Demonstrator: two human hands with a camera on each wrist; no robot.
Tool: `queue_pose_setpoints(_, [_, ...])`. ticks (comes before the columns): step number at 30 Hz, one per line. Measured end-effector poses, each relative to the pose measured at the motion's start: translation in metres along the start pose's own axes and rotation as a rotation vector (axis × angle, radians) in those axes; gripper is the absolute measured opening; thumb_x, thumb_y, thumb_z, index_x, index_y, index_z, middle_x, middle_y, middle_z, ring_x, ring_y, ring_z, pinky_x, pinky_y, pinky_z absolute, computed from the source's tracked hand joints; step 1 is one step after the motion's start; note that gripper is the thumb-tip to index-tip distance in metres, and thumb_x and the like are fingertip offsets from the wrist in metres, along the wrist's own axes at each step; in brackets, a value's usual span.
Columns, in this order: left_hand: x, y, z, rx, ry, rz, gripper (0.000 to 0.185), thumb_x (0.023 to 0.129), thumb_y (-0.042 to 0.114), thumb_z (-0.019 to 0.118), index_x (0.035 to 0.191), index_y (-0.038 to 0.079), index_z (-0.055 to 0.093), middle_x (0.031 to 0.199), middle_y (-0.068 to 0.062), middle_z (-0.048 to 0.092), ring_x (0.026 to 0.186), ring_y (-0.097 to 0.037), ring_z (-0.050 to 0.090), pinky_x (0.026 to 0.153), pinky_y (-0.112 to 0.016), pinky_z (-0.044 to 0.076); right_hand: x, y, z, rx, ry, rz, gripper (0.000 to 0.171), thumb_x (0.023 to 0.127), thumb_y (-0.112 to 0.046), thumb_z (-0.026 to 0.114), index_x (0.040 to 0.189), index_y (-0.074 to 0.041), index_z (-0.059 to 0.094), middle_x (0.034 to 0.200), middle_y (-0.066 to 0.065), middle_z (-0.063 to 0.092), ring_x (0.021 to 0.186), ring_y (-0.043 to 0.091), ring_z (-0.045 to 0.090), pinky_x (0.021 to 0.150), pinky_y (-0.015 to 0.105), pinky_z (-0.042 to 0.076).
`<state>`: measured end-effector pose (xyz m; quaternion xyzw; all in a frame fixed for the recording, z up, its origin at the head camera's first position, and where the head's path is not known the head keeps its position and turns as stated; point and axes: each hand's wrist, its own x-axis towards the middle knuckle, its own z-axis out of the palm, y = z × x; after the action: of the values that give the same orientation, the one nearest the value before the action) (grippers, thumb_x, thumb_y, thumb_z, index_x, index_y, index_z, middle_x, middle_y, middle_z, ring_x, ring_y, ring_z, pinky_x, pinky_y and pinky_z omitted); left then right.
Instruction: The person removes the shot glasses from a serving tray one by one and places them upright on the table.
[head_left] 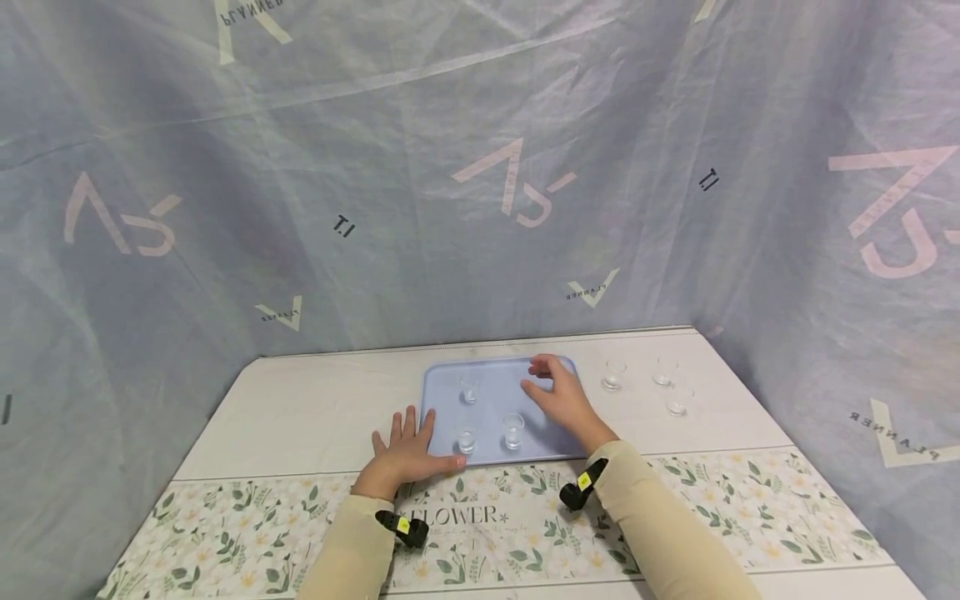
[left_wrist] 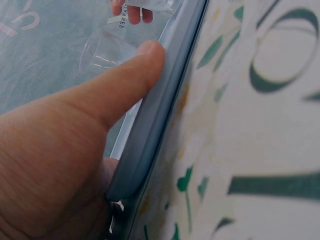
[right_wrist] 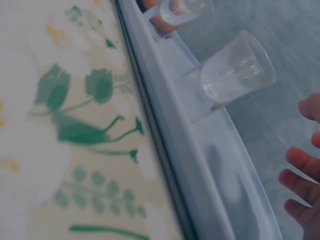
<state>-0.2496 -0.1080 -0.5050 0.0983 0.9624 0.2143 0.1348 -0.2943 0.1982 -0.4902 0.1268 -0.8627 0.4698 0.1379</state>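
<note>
A pale blue tray (head_left: 491, 408) bears three small clear glasses: a rear-left one (head_left: 469, 391), a front-left one (head_left: 467, 440) and a front-middle one (head_left: 513, 432). My left hand (head_left: 405, 457) lies spread at the tray's front-left corner. Its thumb (left_wrist: 125, 75) reaches along the front rim, close to a glass (left_wrist: 107, 50). Over the tray's right part is my right hand (head_left: 558, 396), its fingers bent and apart with nothing visible between them. In the right wrist view, those fingers (right_wrist: 302, 165) stand clear of the nearest glass (right_wrist: 237, 70).
Right of the tray, three more clear glasses stand on the white table: one nearer (head_left: 612, 377), one farther back (head_left: 664, 372), one in front (head_left: 678, 402). A flowered cloth strip (head_left: 262, 533) runs along the front. Grey-blue curtain (head_left: 420, 208) encloses the back and sides.
</note>
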Motion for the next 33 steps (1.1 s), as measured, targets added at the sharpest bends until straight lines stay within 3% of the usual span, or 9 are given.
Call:
queue_pose_setpoints(6, [-0.004,0.005,-0.005,-0.011,0.008,0.001,0.124,0.074,0.083,0.064,0.163,0.011,0.018,0.167,-0.024,-0.001,0.153,-0.044,-0.008,0.111,-0.073,-0.012,0.009,-0.006,0.006,0.048,-0.077,0.023,0.049,0.096,-0.021,0.071,0.137,-0.002,0.052,0.124,0.018,0.065,0.117,0.037,0.062,0.103,0.054,0.046])
queue_pose_setpoints(13, [0.008,-0.006,0.006,0.013,0.012,-0.009,0.131,0.068,0.092,0.058,0.164,0.016,0.013,0.168,-0.02,-0.006,0.153,-0.041,-0.013,0.112,-0.072,-0.014,0.021,-0.014,0.014,0.101,-0.163,0.027,0.048,0.096,-0.017,0.07,0.137,0.001,0.051,0.124,0.023,0.064,0.112,0.037,0.065,0.099,0.05,0.05])
queue_pose_setpoints(21, [0.005,-0.004,0.005,0.02,0.014,-0.004,0.13,0.068,0.093,0.056,0.164,0.017,0.013,0.168,-0.02,-0.006,0.153,-0.041,-0.014,0.112,-0.072,-0.013,0.034,-0.013,0.027,0.092,-0.229,0.078,0.047,0.097,-0.023,0.07,0.137,-0.006,0.054,0.123,0.016,0.067,0.108,0.031,0.066,0.096,0.047,0.051])
queue_pose_setpoints(27, [0.001,0.001,0.0,0.013,0.015,-0.005,0.124,0.074,0.085,0.063,0.164,0.012,0.017,0.168,-0.023,-0.001,0.153,-0.044,-0.008,0.111,-0.074,-0.009,0.042,-0.008,0.037,0.125,-0.277,0.098,0.052,0.096,-0.021,0.071,0.141,-0.003,0.051,0.126,0.017,0.066,0.112,0.034,0.065,0.098,0.049,0.05])
queue_pose_setpoints(33, [0.001,0.001,0.0,-0.006,0.018,0.006,0.128,0.071,0.087,0.062,0.163,0.01,0.02,0.167,-0.025,0.0,0.153,-0.046,-0.009,0.11,-0.075,-0.012,0.046,-0.01,0.045,0.128,-0.356,0.089,0.059,0.096,-0.023,0.072,0.146,-0.002,0.048,0.132,0.017,0.063,0.118,0.034,0.062,0.1,0.05,0.049])
